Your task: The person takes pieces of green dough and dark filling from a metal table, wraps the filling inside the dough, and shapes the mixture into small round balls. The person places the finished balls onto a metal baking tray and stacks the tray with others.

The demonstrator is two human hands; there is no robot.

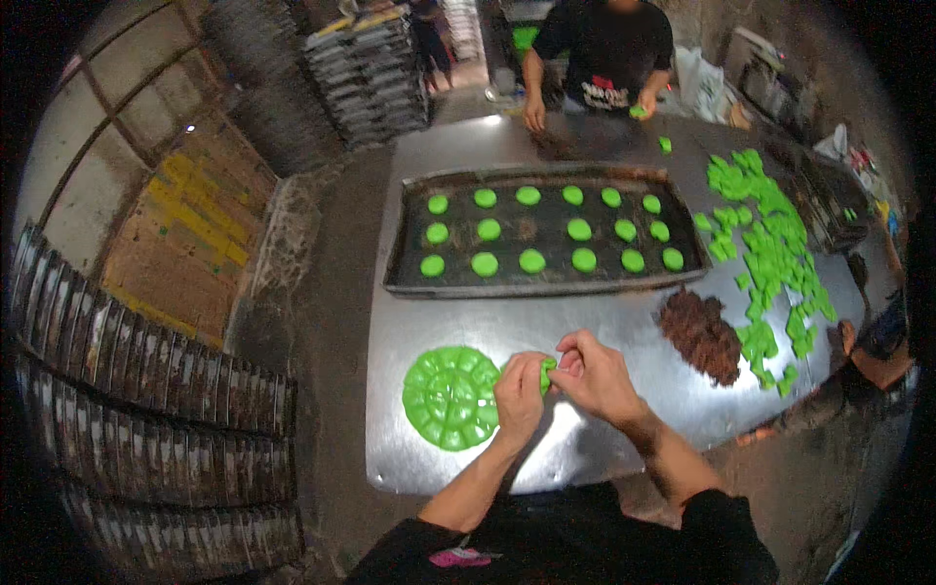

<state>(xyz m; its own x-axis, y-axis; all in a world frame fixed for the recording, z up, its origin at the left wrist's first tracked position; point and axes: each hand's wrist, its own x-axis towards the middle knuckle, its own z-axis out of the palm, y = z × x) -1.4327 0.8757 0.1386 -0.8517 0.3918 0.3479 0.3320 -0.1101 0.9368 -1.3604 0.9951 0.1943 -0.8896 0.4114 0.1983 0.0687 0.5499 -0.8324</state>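
Between my hands, over the front of the metal table (pixel 512 322), is a small piece of green dough (pixel 547 374). My left hand (pixel 521 391) is curled around it, and the fingertips of my right hand (pixel 594 376) pinch its edge. Just left of my left hand lies a round green disc of flattened dough (pixel 447 398), marked in petal-like segments. To the right of my right hand sits a crumbly brown heap of filling (pixel 700 335). Beyond my hands, a dark metal baking tray (pixel 512 287) bears several green dough rounds (pixel 532 261) in three rows.
Loose green dough pieces (pixel 779 248) spread along the table's right side. Across the table stands a person (pixel 599 51) holding a bit of green dough; another person's arm (pixel 877 358) reaches in at right. Stacked trays (pixel 369 73) stand behind, and racked metal trays (pixel 161 395) line the left.
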